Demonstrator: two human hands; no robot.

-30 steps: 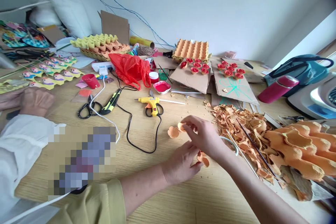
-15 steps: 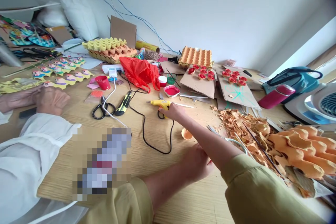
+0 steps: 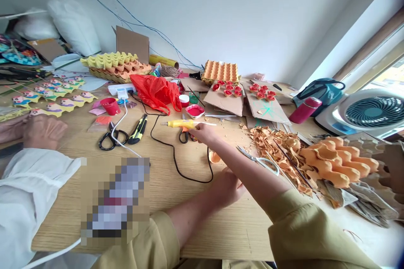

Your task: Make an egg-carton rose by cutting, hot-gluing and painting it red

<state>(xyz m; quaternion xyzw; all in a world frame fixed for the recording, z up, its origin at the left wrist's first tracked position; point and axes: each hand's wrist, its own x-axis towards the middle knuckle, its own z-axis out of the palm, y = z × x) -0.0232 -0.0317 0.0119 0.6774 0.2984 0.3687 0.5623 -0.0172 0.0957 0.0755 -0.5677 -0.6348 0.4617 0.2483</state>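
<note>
My right hand (image 3: 203, 133) is closed around the yellow glue gun (image 3: 181, 123), whose nozzle points left. A white glue stick (image 3: 208, 124) sticks out behind it. Just under the gun shows an orange and black loop (image 3: 183, 136). Below my right forearm, my left hand (image 3: 229, 187) rests near the table with its fingers curled; the forearm partly hides it, and what it holds, if anything, is not visible. Between the two hands a small orange egg-carton cup (image 3: 215, 157) lies on the table. The gun's black cord (image 3: 176, 168) loops across the wood.
Black scissors (image 3: 111, 138) and a utility knife (image 3: 138, 129) lie left. A red paint dish (image 3: 195, 111) stands behind. Right are silver scissors (image 3: 260, 160), carton scraps (image 3: 274, 147) and egg cartons (image 3: 341, 162). Red flowers (image 3: 261, 92) sit on cardboard. A co-worker's hands (image 3: 44, 130) are far left.
The view has turned to the right, so things appear further left. My right hand still holds the glue gun, which has shifted slightly to the left. My left hand stays about where it was.
</note>
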